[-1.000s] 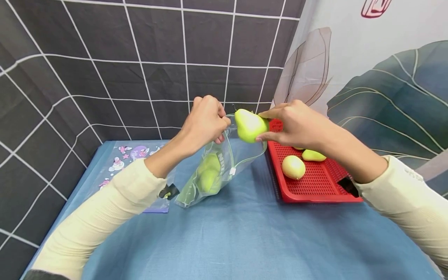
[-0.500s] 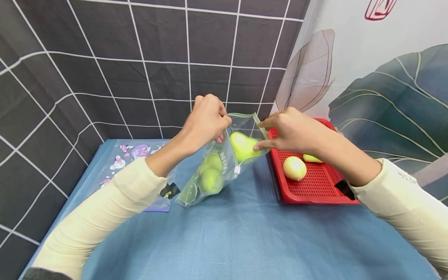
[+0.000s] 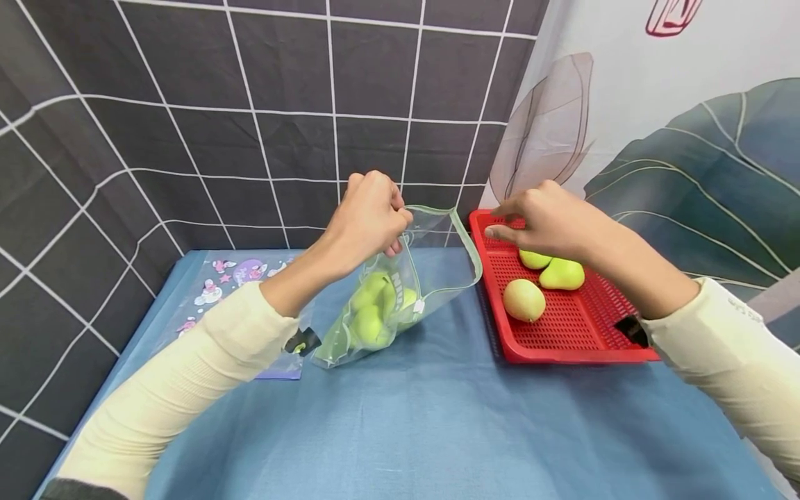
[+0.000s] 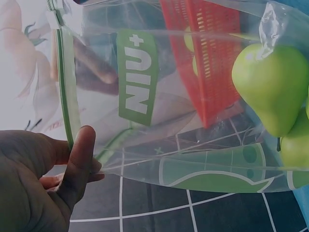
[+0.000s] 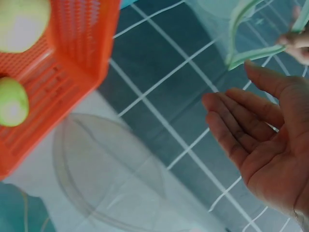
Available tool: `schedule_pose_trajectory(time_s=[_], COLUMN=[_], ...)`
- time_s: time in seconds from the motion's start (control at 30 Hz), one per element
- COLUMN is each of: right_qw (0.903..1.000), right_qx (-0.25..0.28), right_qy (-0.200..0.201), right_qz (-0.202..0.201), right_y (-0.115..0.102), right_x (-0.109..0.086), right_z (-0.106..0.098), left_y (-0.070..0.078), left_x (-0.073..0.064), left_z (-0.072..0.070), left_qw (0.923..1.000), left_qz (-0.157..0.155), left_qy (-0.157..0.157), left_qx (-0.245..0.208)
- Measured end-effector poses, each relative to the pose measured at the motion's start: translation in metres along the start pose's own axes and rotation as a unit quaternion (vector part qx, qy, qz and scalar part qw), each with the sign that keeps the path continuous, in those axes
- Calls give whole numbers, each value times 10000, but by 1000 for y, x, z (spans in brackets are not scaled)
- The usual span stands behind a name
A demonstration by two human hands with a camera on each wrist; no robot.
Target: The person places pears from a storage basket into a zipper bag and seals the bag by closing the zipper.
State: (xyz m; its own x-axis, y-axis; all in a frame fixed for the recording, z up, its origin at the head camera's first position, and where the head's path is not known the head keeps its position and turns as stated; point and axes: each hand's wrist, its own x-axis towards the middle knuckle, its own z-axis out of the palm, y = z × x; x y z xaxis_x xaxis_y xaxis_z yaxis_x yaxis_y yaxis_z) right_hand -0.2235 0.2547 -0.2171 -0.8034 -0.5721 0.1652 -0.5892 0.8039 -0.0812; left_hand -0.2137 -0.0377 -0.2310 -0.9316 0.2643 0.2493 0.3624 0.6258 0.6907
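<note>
My left hand (image 3: 373, 215) pinches the upper edge of a clear zip bag (image 3: 437, 278) with green trim and a white slider. Green pears (image 3: 370, 326) lie in the bag's lower end; the left wrist view shows a pear (image 4: 273, 87) through the plastic. To the right of the bag's open mouth, my right hand (image 3: 546, 219) hovers over the near-left part of a red basket (image 3: 575, 355). Its fingers are relaxed with nothing between them, and the right wrist view shows the bare palm of that hand (image 5: 265, 130).
In the basket lie a round yellowish fruit (image 3: 524, 300), a pear (image 3: 562, 274) and another green fruit (image 3: 535, 259). A flat printed plastic bag (image 3: 215, 292) lies on the blue cloth (image 3: 400, 430) at left. A dark tiled-pattern curtain (image 3: 281, 139) hangs behind.
My right hand lowered a pear into the bag, let it go and moved back right over the basket. The left hand stays on the bag's edge.
</note>
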Motion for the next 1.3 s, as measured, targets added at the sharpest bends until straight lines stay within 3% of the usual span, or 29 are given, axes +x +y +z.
schedule_pose_trajectory(time_s=[0.33,0.67,0.97,1.3], right_qw=[9968,9876,9714,9448], right_qx=[-27,-292,-408,-808], right_qy=[-568,-1095,-1605,-2226], right_qz=[568,1082,1703,2267], right_y=[40,77,107,116], right_x=[-2,-1,-1,4], right_z=[8,23,39,49], left_y=[-3,-3,-1,-1], left_x=[-1,-1,0,0], left_z=[0,1,2,3], left_qw=[10000,10000,10000,10000], left_qz=[80,40,-31,-34], left_qy=[42,-14,-34,-55], left_qx=[-36,-10,-12,28])
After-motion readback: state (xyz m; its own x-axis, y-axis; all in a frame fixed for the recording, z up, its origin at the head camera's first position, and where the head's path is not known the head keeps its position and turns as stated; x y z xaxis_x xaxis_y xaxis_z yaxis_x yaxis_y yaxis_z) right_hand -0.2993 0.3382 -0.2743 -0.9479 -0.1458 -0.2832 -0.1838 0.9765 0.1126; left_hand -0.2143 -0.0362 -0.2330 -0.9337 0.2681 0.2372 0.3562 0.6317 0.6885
